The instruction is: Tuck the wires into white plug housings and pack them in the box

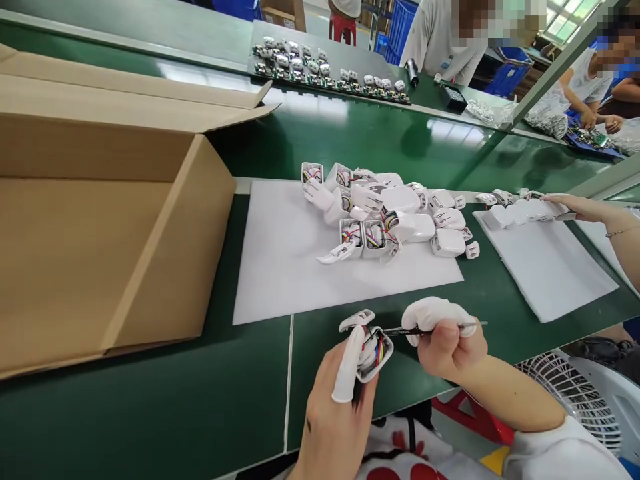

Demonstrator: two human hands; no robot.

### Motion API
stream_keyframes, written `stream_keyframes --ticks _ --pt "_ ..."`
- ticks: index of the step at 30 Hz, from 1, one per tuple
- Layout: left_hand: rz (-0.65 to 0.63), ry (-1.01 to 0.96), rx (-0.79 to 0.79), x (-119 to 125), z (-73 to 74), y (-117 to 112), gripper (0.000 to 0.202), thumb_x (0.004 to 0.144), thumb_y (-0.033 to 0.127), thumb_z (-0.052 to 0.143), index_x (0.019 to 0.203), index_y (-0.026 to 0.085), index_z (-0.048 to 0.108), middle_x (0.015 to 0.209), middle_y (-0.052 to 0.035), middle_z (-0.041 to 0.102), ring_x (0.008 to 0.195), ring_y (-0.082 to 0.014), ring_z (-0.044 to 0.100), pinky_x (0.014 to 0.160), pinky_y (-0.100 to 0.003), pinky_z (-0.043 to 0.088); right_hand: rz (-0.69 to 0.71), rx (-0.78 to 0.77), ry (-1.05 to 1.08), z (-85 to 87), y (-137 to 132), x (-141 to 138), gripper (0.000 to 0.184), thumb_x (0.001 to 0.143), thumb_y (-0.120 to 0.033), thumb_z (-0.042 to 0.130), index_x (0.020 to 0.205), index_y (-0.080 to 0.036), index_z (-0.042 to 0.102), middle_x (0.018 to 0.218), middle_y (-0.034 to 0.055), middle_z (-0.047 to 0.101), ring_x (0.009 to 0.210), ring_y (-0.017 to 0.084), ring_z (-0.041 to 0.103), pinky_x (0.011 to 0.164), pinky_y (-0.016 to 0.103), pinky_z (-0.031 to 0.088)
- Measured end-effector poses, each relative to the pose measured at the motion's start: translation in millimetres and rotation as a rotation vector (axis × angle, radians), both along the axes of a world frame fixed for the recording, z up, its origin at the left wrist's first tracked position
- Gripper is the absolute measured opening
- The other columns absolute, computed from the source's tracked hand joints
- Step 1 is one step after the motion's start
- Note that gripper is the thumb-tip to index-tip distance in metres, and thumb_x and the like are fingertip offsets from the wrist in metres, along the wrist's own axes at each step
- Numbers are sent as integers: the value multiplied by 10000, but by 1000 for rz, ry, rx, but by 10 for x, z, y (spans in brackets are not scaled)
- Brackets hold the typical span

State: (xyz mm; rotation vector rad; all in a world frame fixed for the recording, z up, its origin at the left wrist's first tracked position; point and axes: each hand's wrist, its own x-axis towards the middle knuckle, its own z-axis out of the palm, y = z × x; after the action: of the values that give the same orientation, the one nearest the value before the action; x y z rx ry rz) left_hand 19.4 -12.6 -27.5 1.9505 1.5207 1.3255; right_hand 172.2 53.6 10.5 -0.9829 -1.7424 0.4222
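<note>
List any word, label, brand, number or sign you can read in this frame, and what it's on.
No text is legible.
White housings on the sheet: small dark marks, too small to read.
Carton at the back: faint marks, too blurred to read.
Large cardboard box: no lettering on the sides in view.

Box (173, 260) left of housings (400, 199)

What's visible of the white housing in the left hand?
The small white plastic-looking housing is open and tilted, its opening toward the camera, with multicoloured wires inside. The left hand holds it over the green tabletop; a thin dark tool in the right hand reaches its opening, contact unclear.
</note>
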Motion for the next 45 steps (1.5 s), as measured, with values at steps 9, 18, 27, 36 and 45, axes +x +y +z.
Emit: stream_keyframes --ticks 9,18,27,36,45 --pt "20 25 -11 -2 -39 -33 610 813 87 626 1370 142 383 1035 -98 614 955 -186 607 819 -263 530 -61 50 -187 232 -16 -86 200 920 -172 375 761 -216 488 542 -10 575 442 119 554 407 205 443" --pt "3 25 17 -1 -22 -22 600 807 62 628 1356 125 395 1046 -111 620 971 -195 599 816 -276 528 -56 13 -71 75 -7 -120 190 948 -187 379 807 -213 504 650 2 616 570 120 596 519 212 491" --pt "6 45 -23 -10 -9 -18 567 833 99 608 1358 164 405 1065 -110 638 960 -218 621 792 -305 551 -178 -222 214 44 -1 -211 279 940 -228 467 673 -194 544 505 -39 532 383 90 513 353 195 395" --pt "8 53 -15 -6 -10 -33 592 825 92 612 1370 151 390 1072 -112 634 972 -218 622 820 -299 544 -148 -450 389 84 -23 -246 335 920 -262 521 596 -173 522 407 -61 468 272 75 450 270 171 321" --pt "22 53 -15 1 -16 -17 551 824 103 623 1339 142 430 1046 -106 639 952 -205 626 823 -281 540 -110 -504 453 20 -43 -235 360 927 -306 504 593 -172 530 378 -51 476 263 93 456 248 173 335"
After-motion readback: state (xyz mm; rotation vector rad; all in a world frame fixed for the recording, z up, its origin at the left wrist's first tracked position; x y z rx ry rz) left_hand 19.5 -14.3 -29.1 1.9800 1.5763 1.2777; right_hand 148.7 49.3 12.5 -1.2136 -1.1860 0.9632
